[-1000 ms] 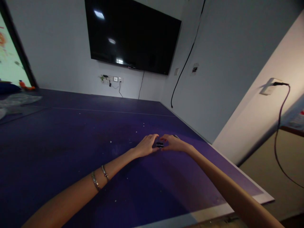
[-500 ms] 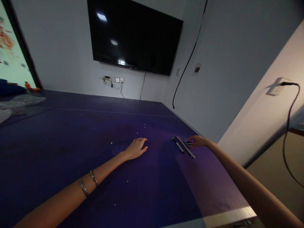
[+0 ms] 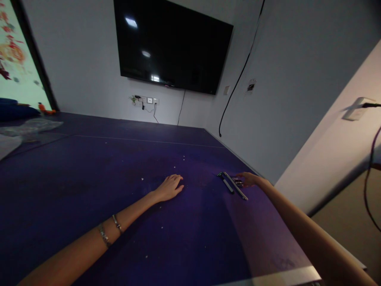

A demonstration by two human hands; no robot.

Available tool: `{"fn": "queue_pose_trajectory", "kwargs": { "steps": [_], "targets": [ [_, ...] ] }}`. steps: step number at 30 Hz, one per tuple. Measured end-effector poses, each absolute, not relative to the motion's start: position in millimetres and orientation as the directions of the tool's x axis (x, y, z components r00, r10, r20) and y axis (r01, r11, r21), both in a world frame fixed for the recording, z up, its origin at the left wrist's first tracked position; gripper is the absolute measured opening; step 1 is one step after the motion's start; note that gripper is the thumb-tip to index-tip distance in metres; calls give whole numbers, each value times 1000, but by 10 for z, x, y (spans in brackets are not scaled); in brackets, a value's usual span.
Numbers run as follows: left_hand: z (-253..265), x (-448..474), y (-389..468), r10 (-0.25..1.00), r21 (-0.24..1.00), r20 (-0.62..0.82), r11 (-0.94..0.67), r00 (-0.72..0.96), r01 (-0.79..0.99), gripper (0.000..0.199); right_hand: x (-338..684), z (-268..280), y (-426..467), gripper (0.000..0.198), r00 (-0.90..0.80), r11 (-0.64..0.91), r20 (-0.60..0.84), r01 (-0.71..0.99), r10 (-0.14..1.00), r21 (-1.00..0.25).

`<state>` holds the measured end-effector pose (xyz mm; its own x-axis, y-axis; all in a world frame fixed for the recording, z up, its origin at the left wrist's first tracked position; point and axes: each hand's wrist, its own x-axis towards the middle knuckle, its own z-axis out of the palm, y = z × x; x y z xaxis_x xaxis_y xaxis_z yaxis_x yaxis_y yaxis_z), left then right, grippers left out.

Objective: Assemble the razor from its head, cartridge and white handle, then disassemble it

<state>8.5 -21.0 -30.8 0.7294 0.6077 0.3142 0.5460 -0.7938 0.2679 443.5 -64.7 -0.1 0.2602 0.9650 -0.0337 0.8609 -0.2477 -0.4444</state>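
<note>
My left hand (image 3: 169, 188) lies palm down on the dark blue tabletop (image 3: 98, 190), fingers stretched out, holding nothing. My right hand (image 3: 247, 179) is at the table's right side, its fingers closed about a small dark object with pale markings (image 3: 238, 182); its kind is too small to make out. Just left of it lies a long, thin silver bar (image 3: 236, 186). Beside that bar is a slim razor-like tool (image 3: 228, 185) with a dark and grey handle and a greenish head at its far end.
Small white scraps (image 3: 142, 179) dot the tabletop. Clear plastic wrapping (image 3: 32, 128) lies at the far left, near an orange object (image 3: 44, 109). A black cable (image 3: 235, 87) hangs down the right wall. A television (image 3: 175, 43) is mounted on the back wall.
My right fingers have closed in on the small dark object, which now sits nearer the silver bar. The left hand stays in place. The view has shifted slightly.
</note>
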Motion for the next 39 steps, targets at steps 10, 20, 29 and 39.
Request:
{"fn": "queue_pose_trajectory", "kwargs": {
  "steps": [10,20,29,39],
  "targets": [
    [-379,-490,-1,751,229,249,-660,612,716,43,3780,107,-738,45,115,-94,89,972,989,-213],
    [-411,-1393,150,898,190,160,-435,409,880,51,2689,-309,-713,45,-83,157,255,945,963,-287],
    [-598,-1697,212,911,153,226,-382,344,911,55,2461,-665,-661,43,-4,71,319,977,948,-199],
    [-629,-1695,194,912,128,218,-379,347,917,57,2399,-691,-721,45,43,14,290,982,956,-191]
  ]
}}
